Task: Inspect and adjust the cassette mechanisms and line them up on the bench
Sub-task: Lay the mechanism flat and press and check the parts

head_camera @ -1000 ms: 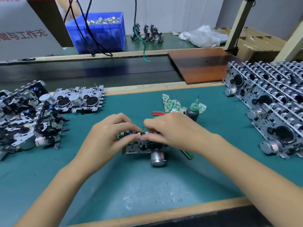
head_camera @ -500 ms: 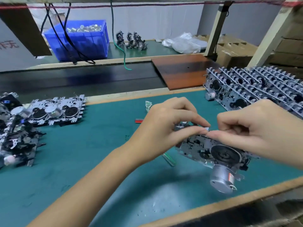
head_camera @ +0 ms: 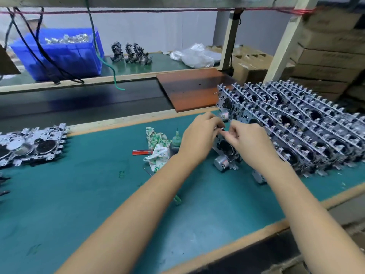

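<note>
A metal cassette mechanism with a silver motor stands tilted on the green bench mat, right at the left end of the row of lined-up mechanisms. My left hand and my right hand both pinch its top edge, fingertips nearly touching. My hands hide most of its upper part. Other mechanisms lie flat at the far left of the mat.
A small green-capped bottle, a patterned rag and a red-handled screwdriver lie just left of my hands. A brown board sits behind. A blue bin of metal parts, cables and cardboard boxes stand at the back.
Both hands have carried the mechanism from the middle of the mat to the right and set it against the left end of the row. The view has swung right.
</note>
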Demonstrator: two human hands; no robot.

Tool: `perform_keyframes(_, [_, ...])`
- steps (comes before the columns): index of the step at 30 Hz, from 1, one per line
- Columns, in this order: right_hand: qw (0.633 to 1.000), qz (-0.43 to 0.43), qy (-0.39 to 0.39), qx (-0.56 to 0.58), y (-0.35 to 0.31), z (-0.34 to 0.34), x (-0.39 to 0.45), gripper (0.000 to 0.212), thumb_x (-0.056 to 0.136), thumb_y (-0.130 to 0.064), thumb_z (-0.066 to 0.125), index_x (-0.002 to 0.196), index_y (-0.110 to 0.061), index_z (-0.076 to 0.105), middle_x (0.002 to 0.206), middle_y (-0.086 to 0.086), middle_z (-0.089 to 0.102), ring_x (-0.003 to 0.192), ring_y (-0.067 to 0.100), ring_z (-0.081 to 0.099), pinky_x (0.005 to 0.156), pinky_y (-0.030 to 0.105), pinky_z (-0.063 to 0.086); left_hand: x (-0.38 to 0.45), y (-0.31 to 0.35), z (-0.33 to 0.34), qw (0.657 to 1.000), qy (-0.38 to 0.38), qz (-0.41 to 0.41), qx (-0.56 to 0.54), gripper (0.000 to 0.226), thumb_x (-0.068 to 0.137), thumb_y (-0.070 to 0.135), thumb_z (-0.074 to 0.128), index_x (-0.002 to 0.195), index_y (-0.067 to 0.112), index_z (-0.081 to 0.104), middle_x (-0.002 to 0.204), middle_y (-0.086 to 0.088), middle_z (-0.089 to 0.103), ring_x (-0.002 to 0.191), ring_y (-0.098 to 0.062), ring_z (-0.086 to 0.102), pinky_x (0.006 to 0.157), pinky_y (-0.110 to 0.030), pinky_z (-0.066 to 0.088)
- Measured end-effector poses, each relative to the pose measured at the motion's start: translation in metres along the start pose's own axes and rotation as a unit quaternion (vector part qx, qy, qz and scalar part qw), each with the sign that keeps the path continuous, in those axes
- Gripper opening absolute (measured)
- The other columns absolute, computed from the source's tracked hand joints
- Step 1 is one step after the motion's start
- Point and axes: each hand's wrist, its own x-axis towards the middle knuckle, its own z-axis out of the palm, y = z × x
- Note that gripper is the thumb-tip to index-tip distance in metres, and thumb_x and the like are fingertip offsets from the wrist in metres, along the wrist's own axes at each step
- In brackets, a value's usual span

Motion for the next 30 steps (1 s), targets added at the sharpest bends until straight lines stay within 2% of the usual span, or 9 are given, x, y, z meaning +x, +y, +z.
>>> perform_keyframes(3, [1.000,0.002,0.024,0.001,0.001,0.004,0.000,0.024,0.093,-0.037,0.053,0.084,-0.019,0.039,0.058,-0.010,0.039,0.063,0.026,0.047,0.057,0.034,0.031,-0.008,0.003,0.005,0.998,0.029,-0.008,-0.053,0.033,0.093,0.006,0.052,0.126,0.011,0.055,0.129,-0.006,0.050,0.117,-0.022,0.047,0.092,-0.031,0.038])
perform_keyframes(5, [0.999,0.024,0.043,0.005,0.004,0.004,-0.006,0.025,0.093,-0.036,0.054,0.091,-0.018,0.037,0.060,-0.009,0.040,0.064,0.026,0.046,0.058,0.035,0.028,-0.022,0.009,0.010,0.993,0.070,-0.041,-0.091,0.039,0.090,0.000,0.053,0.128,0.007,0.048,0.130,-0.009,0.045,0.117,-0.025,0.046,0.094,-0.034,0.038])
perform_keyframes(7, [0.996,0.047,0.077,0.010,0.005,0.007,-0.017,0.027,0.092,-0.038,0.054,0.093,-0.018,0.036,0.063,-0.004,0.045,0.065,0.028,0.049,0.058,0.035,0.026,-0.038,0.014,0.018,0.985,0.070,-0.089,-0.127,0.034,0.089,0.007,0.057,0.121,0.006,0.047,0.122,-0.010,0.048,0.111,-0.027,0.049,0.093,-0.036,0.038])
perform_keyframes(9, [0.992,0.058,0.112,0.003,0.001,0.014,-0.029,0.029,0.092,-0.040,0.054,0.093,-0.015,0.039,0.070,0.005,0.053,0.068,0.033,0.054,0.058,0.036,0.025,-0.052,0.020,0.027,0.982,0.023,-0.120,-0.144,0.037,0.087,0.019,0.061,0.119,0.007,0.047,0.118,-0.008,0.052,0.109,-0.024,0.050,0.091,-0.034,0.038])
perform_keyframes(13, [0.986,0.061,0.157,0.014,-0.009,0.027,-0.037,0.030,0.093,-0.037,0.052,0.092,-0.008,0.047,0.083,0.012,0.056,0.073,0.037,0.055,0.058,0.034,0.022,-0.059,0.022,0.043,0.994,-0.010,-0.102,-0.024,0.030,0.094,0.023,0.053,0.121,0.010,0.053,0.117,-0.009,0.057,0.109,-0.026,0.048,0.088,-0.029,0.033])
perform_keyframes(17, [0.986,0.066,0.144,0.047,-0.011,0.034,-0.018,0.024,0.096,-0.033,0.050,0.092,-0.010,0.044,0.081,0.006,0.048,0.072,0.033,0.052,0.059,0.035,0.025,-0.045,0.013,0.046,0.993,0.018,-0.116,0.020,0.025,0.098,0.020,0.044,0.117,0.008,0.055,0.113,-0.011,0.059,0.107,-0.028,0.048,0.084,-0.033,0.036])
perform_keyframes(23, [0.989,0.071,0.118,0.043,-0.015,0.045,0.028,0.025,0.099,-0.030,0.045,0.105,-0.005,0.044,0.101,0.016,0.057,0.086,0.035,0.056,0.062,0.035,0.028,-0.007,-0.007,0.051,0.984,0.019,-0.137,0.109,0.016,0.098,0.010,0.041,0.100,0.008,0.057,0.105,-0.012,0.060,0.099,-0.029,0.053,0.072,-0.032,0.034])
perform_keyframes(26, [0.989,0.077,0.112,0.052,-0.013,0.050,0.047,0.024,0.099,-0.029,0.045,0.103,-0.005,0.043,0.099,0.018,0.057,0.085,0.036,0.055,0.063,0.035,0.029,0.008,-0.009,0.053,0.983,0.029,-0.167,0.071,0.015,0.093,0.005,0.044,0.090,0.006,0.059,0.095,-0.016,0.062,0.090,-0.035,0.056,0.065,-0.037,0.034])
perform_keyframes(30, [0.988,0.094,0.109,0.062,-0.006,0.053,0.071,0.026,0.099,-0.030,0.045,0.104,-0.005,0.043,0.099,0.018,0.057,0.086,0.036,0.055,0.064,0.035,0.030,0.024,-0.012,0.057,0.982,0.032,-0.184,-0.033,0.018,0.088,-0.002,0.043,0.095,0.003,0.058,0.098,-0.017,0.059,0.090,-0.037,0.053,0.069,-0.039,0.036])
